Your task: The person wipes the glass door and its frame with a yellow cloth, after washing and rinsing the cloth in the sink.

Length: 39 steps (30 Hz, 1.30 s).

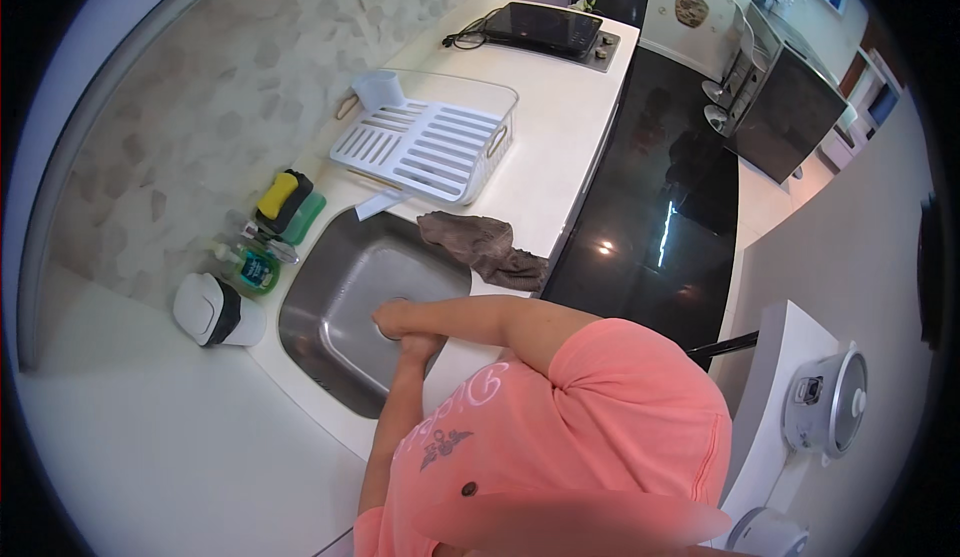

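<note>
Both of my hands are low in the stainless steel sink, close together at its drain. My right hand has its fingers curled down over the drain, whose rim shows only in part. Just beside and partly behind my right wrist is my left hand, mostly covered by the right forearm. Whether either hand holds something is hidden. A brown cloth lies crumpled over the sink's edge and the counter. Near the far corner, a white drip spout from the dish rack reaches over the sink.
A soap pump bottle, a yellow sponge with a dark one, a green holder and a small white bin stand left of the sink. An induction cooktop sits farther along the counter. A rice cooker is on a shelf at right.
</note>
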Tool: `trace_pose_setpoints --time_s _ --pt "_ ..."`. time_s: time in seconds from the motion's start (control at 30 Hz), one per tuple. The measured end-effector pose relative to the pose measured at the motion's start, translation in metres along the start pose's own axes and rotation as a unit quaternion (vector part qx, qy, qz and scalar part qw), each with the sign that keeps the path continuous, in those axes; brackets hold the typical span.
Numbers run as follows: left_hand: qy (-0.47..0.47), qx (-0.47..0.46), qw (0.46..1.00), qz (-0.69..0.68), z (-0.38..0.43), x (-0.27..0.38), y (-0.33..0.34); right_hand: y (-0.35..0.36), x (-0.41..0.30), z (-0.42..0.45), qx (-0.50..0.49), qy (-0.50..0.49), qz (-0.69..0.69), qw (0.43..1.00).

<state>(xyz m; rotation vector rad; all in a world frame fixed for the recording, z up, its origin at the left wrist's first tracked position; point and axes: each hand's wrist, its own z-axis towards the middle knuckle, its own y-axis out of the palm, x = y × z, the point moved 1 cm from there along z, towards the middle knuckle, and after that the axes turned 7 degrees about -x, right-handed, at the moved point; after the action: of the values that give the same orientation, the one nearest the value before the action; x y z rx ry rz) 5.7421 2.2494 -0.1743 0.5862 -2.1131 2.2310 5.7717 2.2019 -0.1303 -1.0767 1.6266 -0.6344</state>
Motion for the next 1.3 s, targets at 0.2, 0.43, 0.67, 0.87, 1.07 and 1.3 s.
trace_pose_setpoints --time_s 0.2,0.43,0.67,0.87,1.07,1.3 --pt "-0.04 -0.066 0.996 -0.041 -0.004 0.0 -0.007 -0.002 -0.007 -0.003 -0.005 -0.005 -0.001 1.0" --pt "-0.072 -0.088 0.99 -0.086 -0.001 0.022 -0.022 0.005 0.008 -0.004 -0.002 0.021 0.009 1.0" --pt "0.022 0.018 0.999 -0.015 -0.004 -0.01 0.009 0.007 0.018 0.0 0.072 0.02 0.063 0.995" --pt "0.147 0.045 0.977 0.149 0.006 0.009 -0.022 -0.041 0.043 -0.039 0.181 0.042 0.151 0.971" --pt "-0.014 0.363 0.931 0.045 -0.012 -0.001 -0.049 -0.115 0.053 -0.109 0.34 0.059 0.284 0.895" --pt "-0.502 -0.028 0.864 -0.019 -0.055 -0.054 -0.045 -0.119 0.006 -0.167 0.278 -0.177 0.185 0.926"
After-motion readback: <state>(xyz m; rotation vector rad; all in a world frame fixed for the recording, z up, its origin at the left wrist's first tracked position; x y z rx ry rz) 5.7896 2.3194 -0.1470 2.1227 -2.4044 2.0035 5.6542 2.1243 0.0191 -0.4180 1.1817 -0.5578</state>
